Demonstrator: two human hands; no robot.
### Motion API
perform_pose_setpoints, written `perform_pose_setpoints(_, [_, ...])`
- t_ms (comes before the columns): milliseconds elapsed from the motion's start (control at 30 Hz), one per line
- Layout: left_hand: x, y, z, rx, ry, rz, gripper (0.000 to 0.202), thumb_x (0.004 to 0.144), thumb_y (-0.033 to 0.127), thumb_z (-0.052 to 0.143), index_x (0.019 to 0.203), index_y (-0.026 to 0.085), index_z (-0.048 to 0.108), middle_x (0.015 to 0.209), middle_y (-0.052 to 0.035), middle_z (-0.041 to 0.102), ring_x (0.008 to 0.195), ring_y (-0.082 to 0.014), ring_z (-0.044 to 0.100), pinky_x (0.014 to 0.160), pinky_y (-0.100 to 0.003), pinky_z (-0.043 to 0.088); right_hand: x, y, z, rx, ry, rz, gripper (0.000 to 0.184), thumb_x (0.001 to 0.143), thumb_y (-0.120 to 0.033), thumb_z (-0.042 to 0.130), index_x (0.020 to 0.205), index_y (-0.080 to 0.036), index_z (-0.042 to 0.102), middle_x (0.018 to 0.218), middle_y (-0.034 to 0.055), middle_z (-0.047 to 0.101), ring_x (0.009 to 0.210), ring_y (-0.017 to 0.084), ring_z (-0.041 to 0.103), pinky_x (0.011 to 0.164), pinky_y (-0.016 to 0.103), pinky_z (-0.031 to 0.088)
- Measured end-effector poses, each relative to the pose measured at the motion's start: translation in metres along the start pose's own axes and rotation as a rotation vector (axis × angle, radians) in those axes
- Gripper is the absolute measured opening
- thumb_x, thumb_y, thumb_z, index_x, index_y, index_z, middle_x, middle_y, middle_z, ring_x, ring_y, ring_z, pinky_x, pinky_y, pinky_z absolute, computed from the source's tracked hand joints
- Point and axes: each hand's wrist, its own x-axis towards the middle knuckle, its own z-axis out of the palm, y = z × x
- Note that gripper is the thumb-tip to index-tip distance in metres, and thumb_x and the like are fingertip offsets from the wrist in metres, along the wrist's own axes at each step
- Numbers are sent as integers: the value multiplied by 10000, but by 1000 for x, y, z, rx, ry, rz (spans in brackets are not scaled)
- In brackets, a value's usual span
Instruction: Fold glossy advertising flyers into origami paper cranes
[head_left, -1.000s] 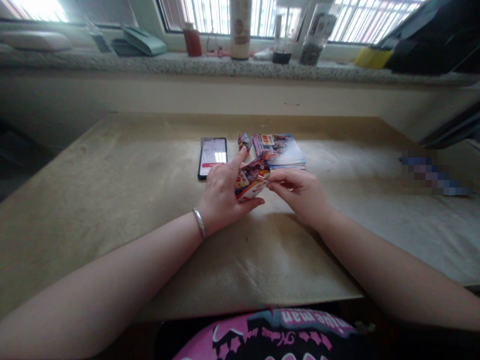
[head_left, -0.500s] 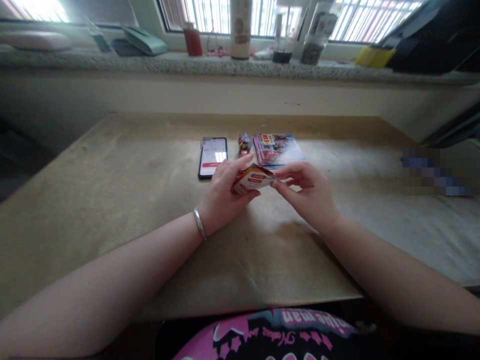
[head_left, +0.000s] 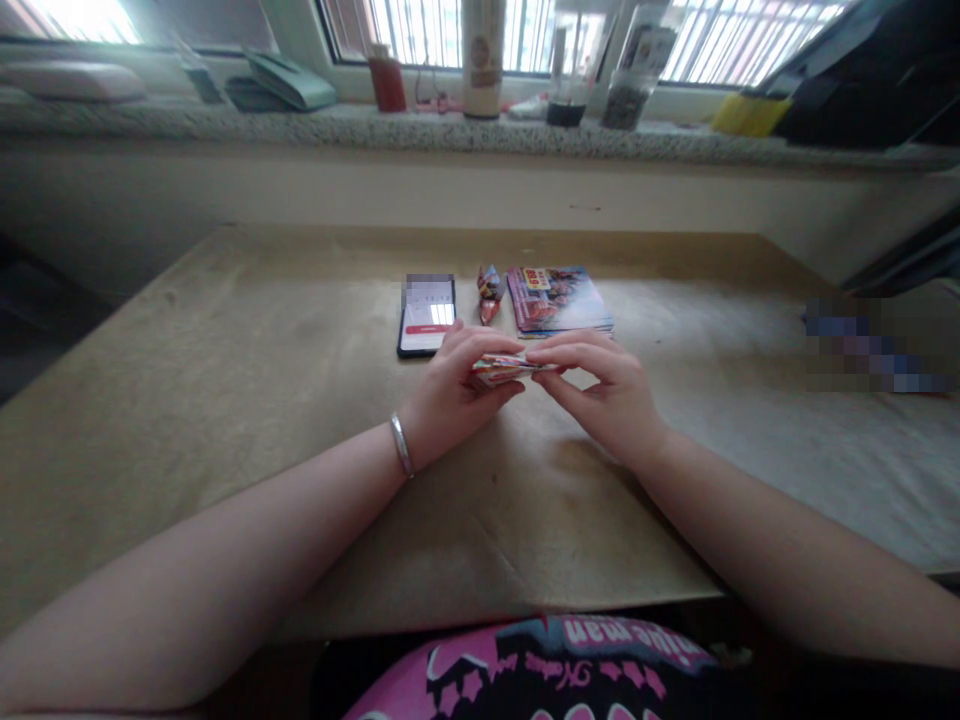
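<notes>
My left hand (head_left: pixel 450 395) and my right hand (head_left: pixel 604 390) meet at the middle of the table and pinch a folded, colourfully printed paper (head_left: pixel 504 369) between them. The paper lies nearly flat and edge-on to me. My left fingers curl over its left end, with the thumb underneath. My right fingertips press on its right end. A silver bangle (head_left: pixel 400 445) sits on my left wrist. Just behind the hands lies a small folded paper piece (head_left: pixel 489 292), beside a stack of printed leaflets (head_left: pixel 556 299).
A phone (head_left: pixel 427 315) with a lit screen lies left of the folded piece. The table (head_left: pixel 225 400) is covered in brown paper. A stone window sill (head_left: pixel 300 125) behind holds a bottle (head_left: pixel 481 55), a red cup (head_left: pixel 385 82) and other items.
The folded paper was held up and tilted toward me; both hands have lowered and flattened it so it now shows edge-on. My left index finger, raised before, has come down onto it.
</notes>
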Motion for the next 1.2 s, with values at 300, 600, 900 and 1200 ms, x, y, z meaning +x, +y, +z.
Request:
perform_pose_setpoints(300, [-2, 3, -3, -35, 29, -33, 391, 887, 444, 525, 1196, 205, 499, 1164, -100, 586, 1095, -225, 553, 1031, -451, 387, 0, -2, 0, -46, 46, -43, 94, 822, -203, 634, 883, -252, 686, 899, 31, 707, 859, 165, 641, 786, 347, 531])
perform_pose_setpoints(600, [-2, 6, -2, -60, 46, -68, 364, 967, 397, 391, 1239, 211, 546, 1206, -78, 594, 1096, -187, 552, 981, -368, 440, -3, 6, 3, -6, 106, 23, 128, 801, -182, 634, 906, -242, 677, 901, 23, 688, 840, 148, 631, 627, 270, 544])
perform_pose_setpoints(900, [0, 11, -6, -32, 58, 17, 305, 958, 294, 447, 1203, 225, 615, 1073, -63, 661, 1008, -171, 584, 906, -341, 446, -1, 0, 2, 5, 143, -35, 95, 803, -175, 653, 868, -239, 680, 865, 13, 707, 834, 142, 648, 648, 268, 537])
perform_pose_setpoints(1200, [3, 22, -8, -117, 54, -45, 273, 947, 281, 482, 1150, 225, 655, 1052, -52, 676, 964, -153, 594, 890, -325, 453, 0, -2, 4, 18, 168, -54, 137, 810, -171, 644, 892, -266, 698, 934, 4, 738, 891, 169, 683, 785, 346, 566])
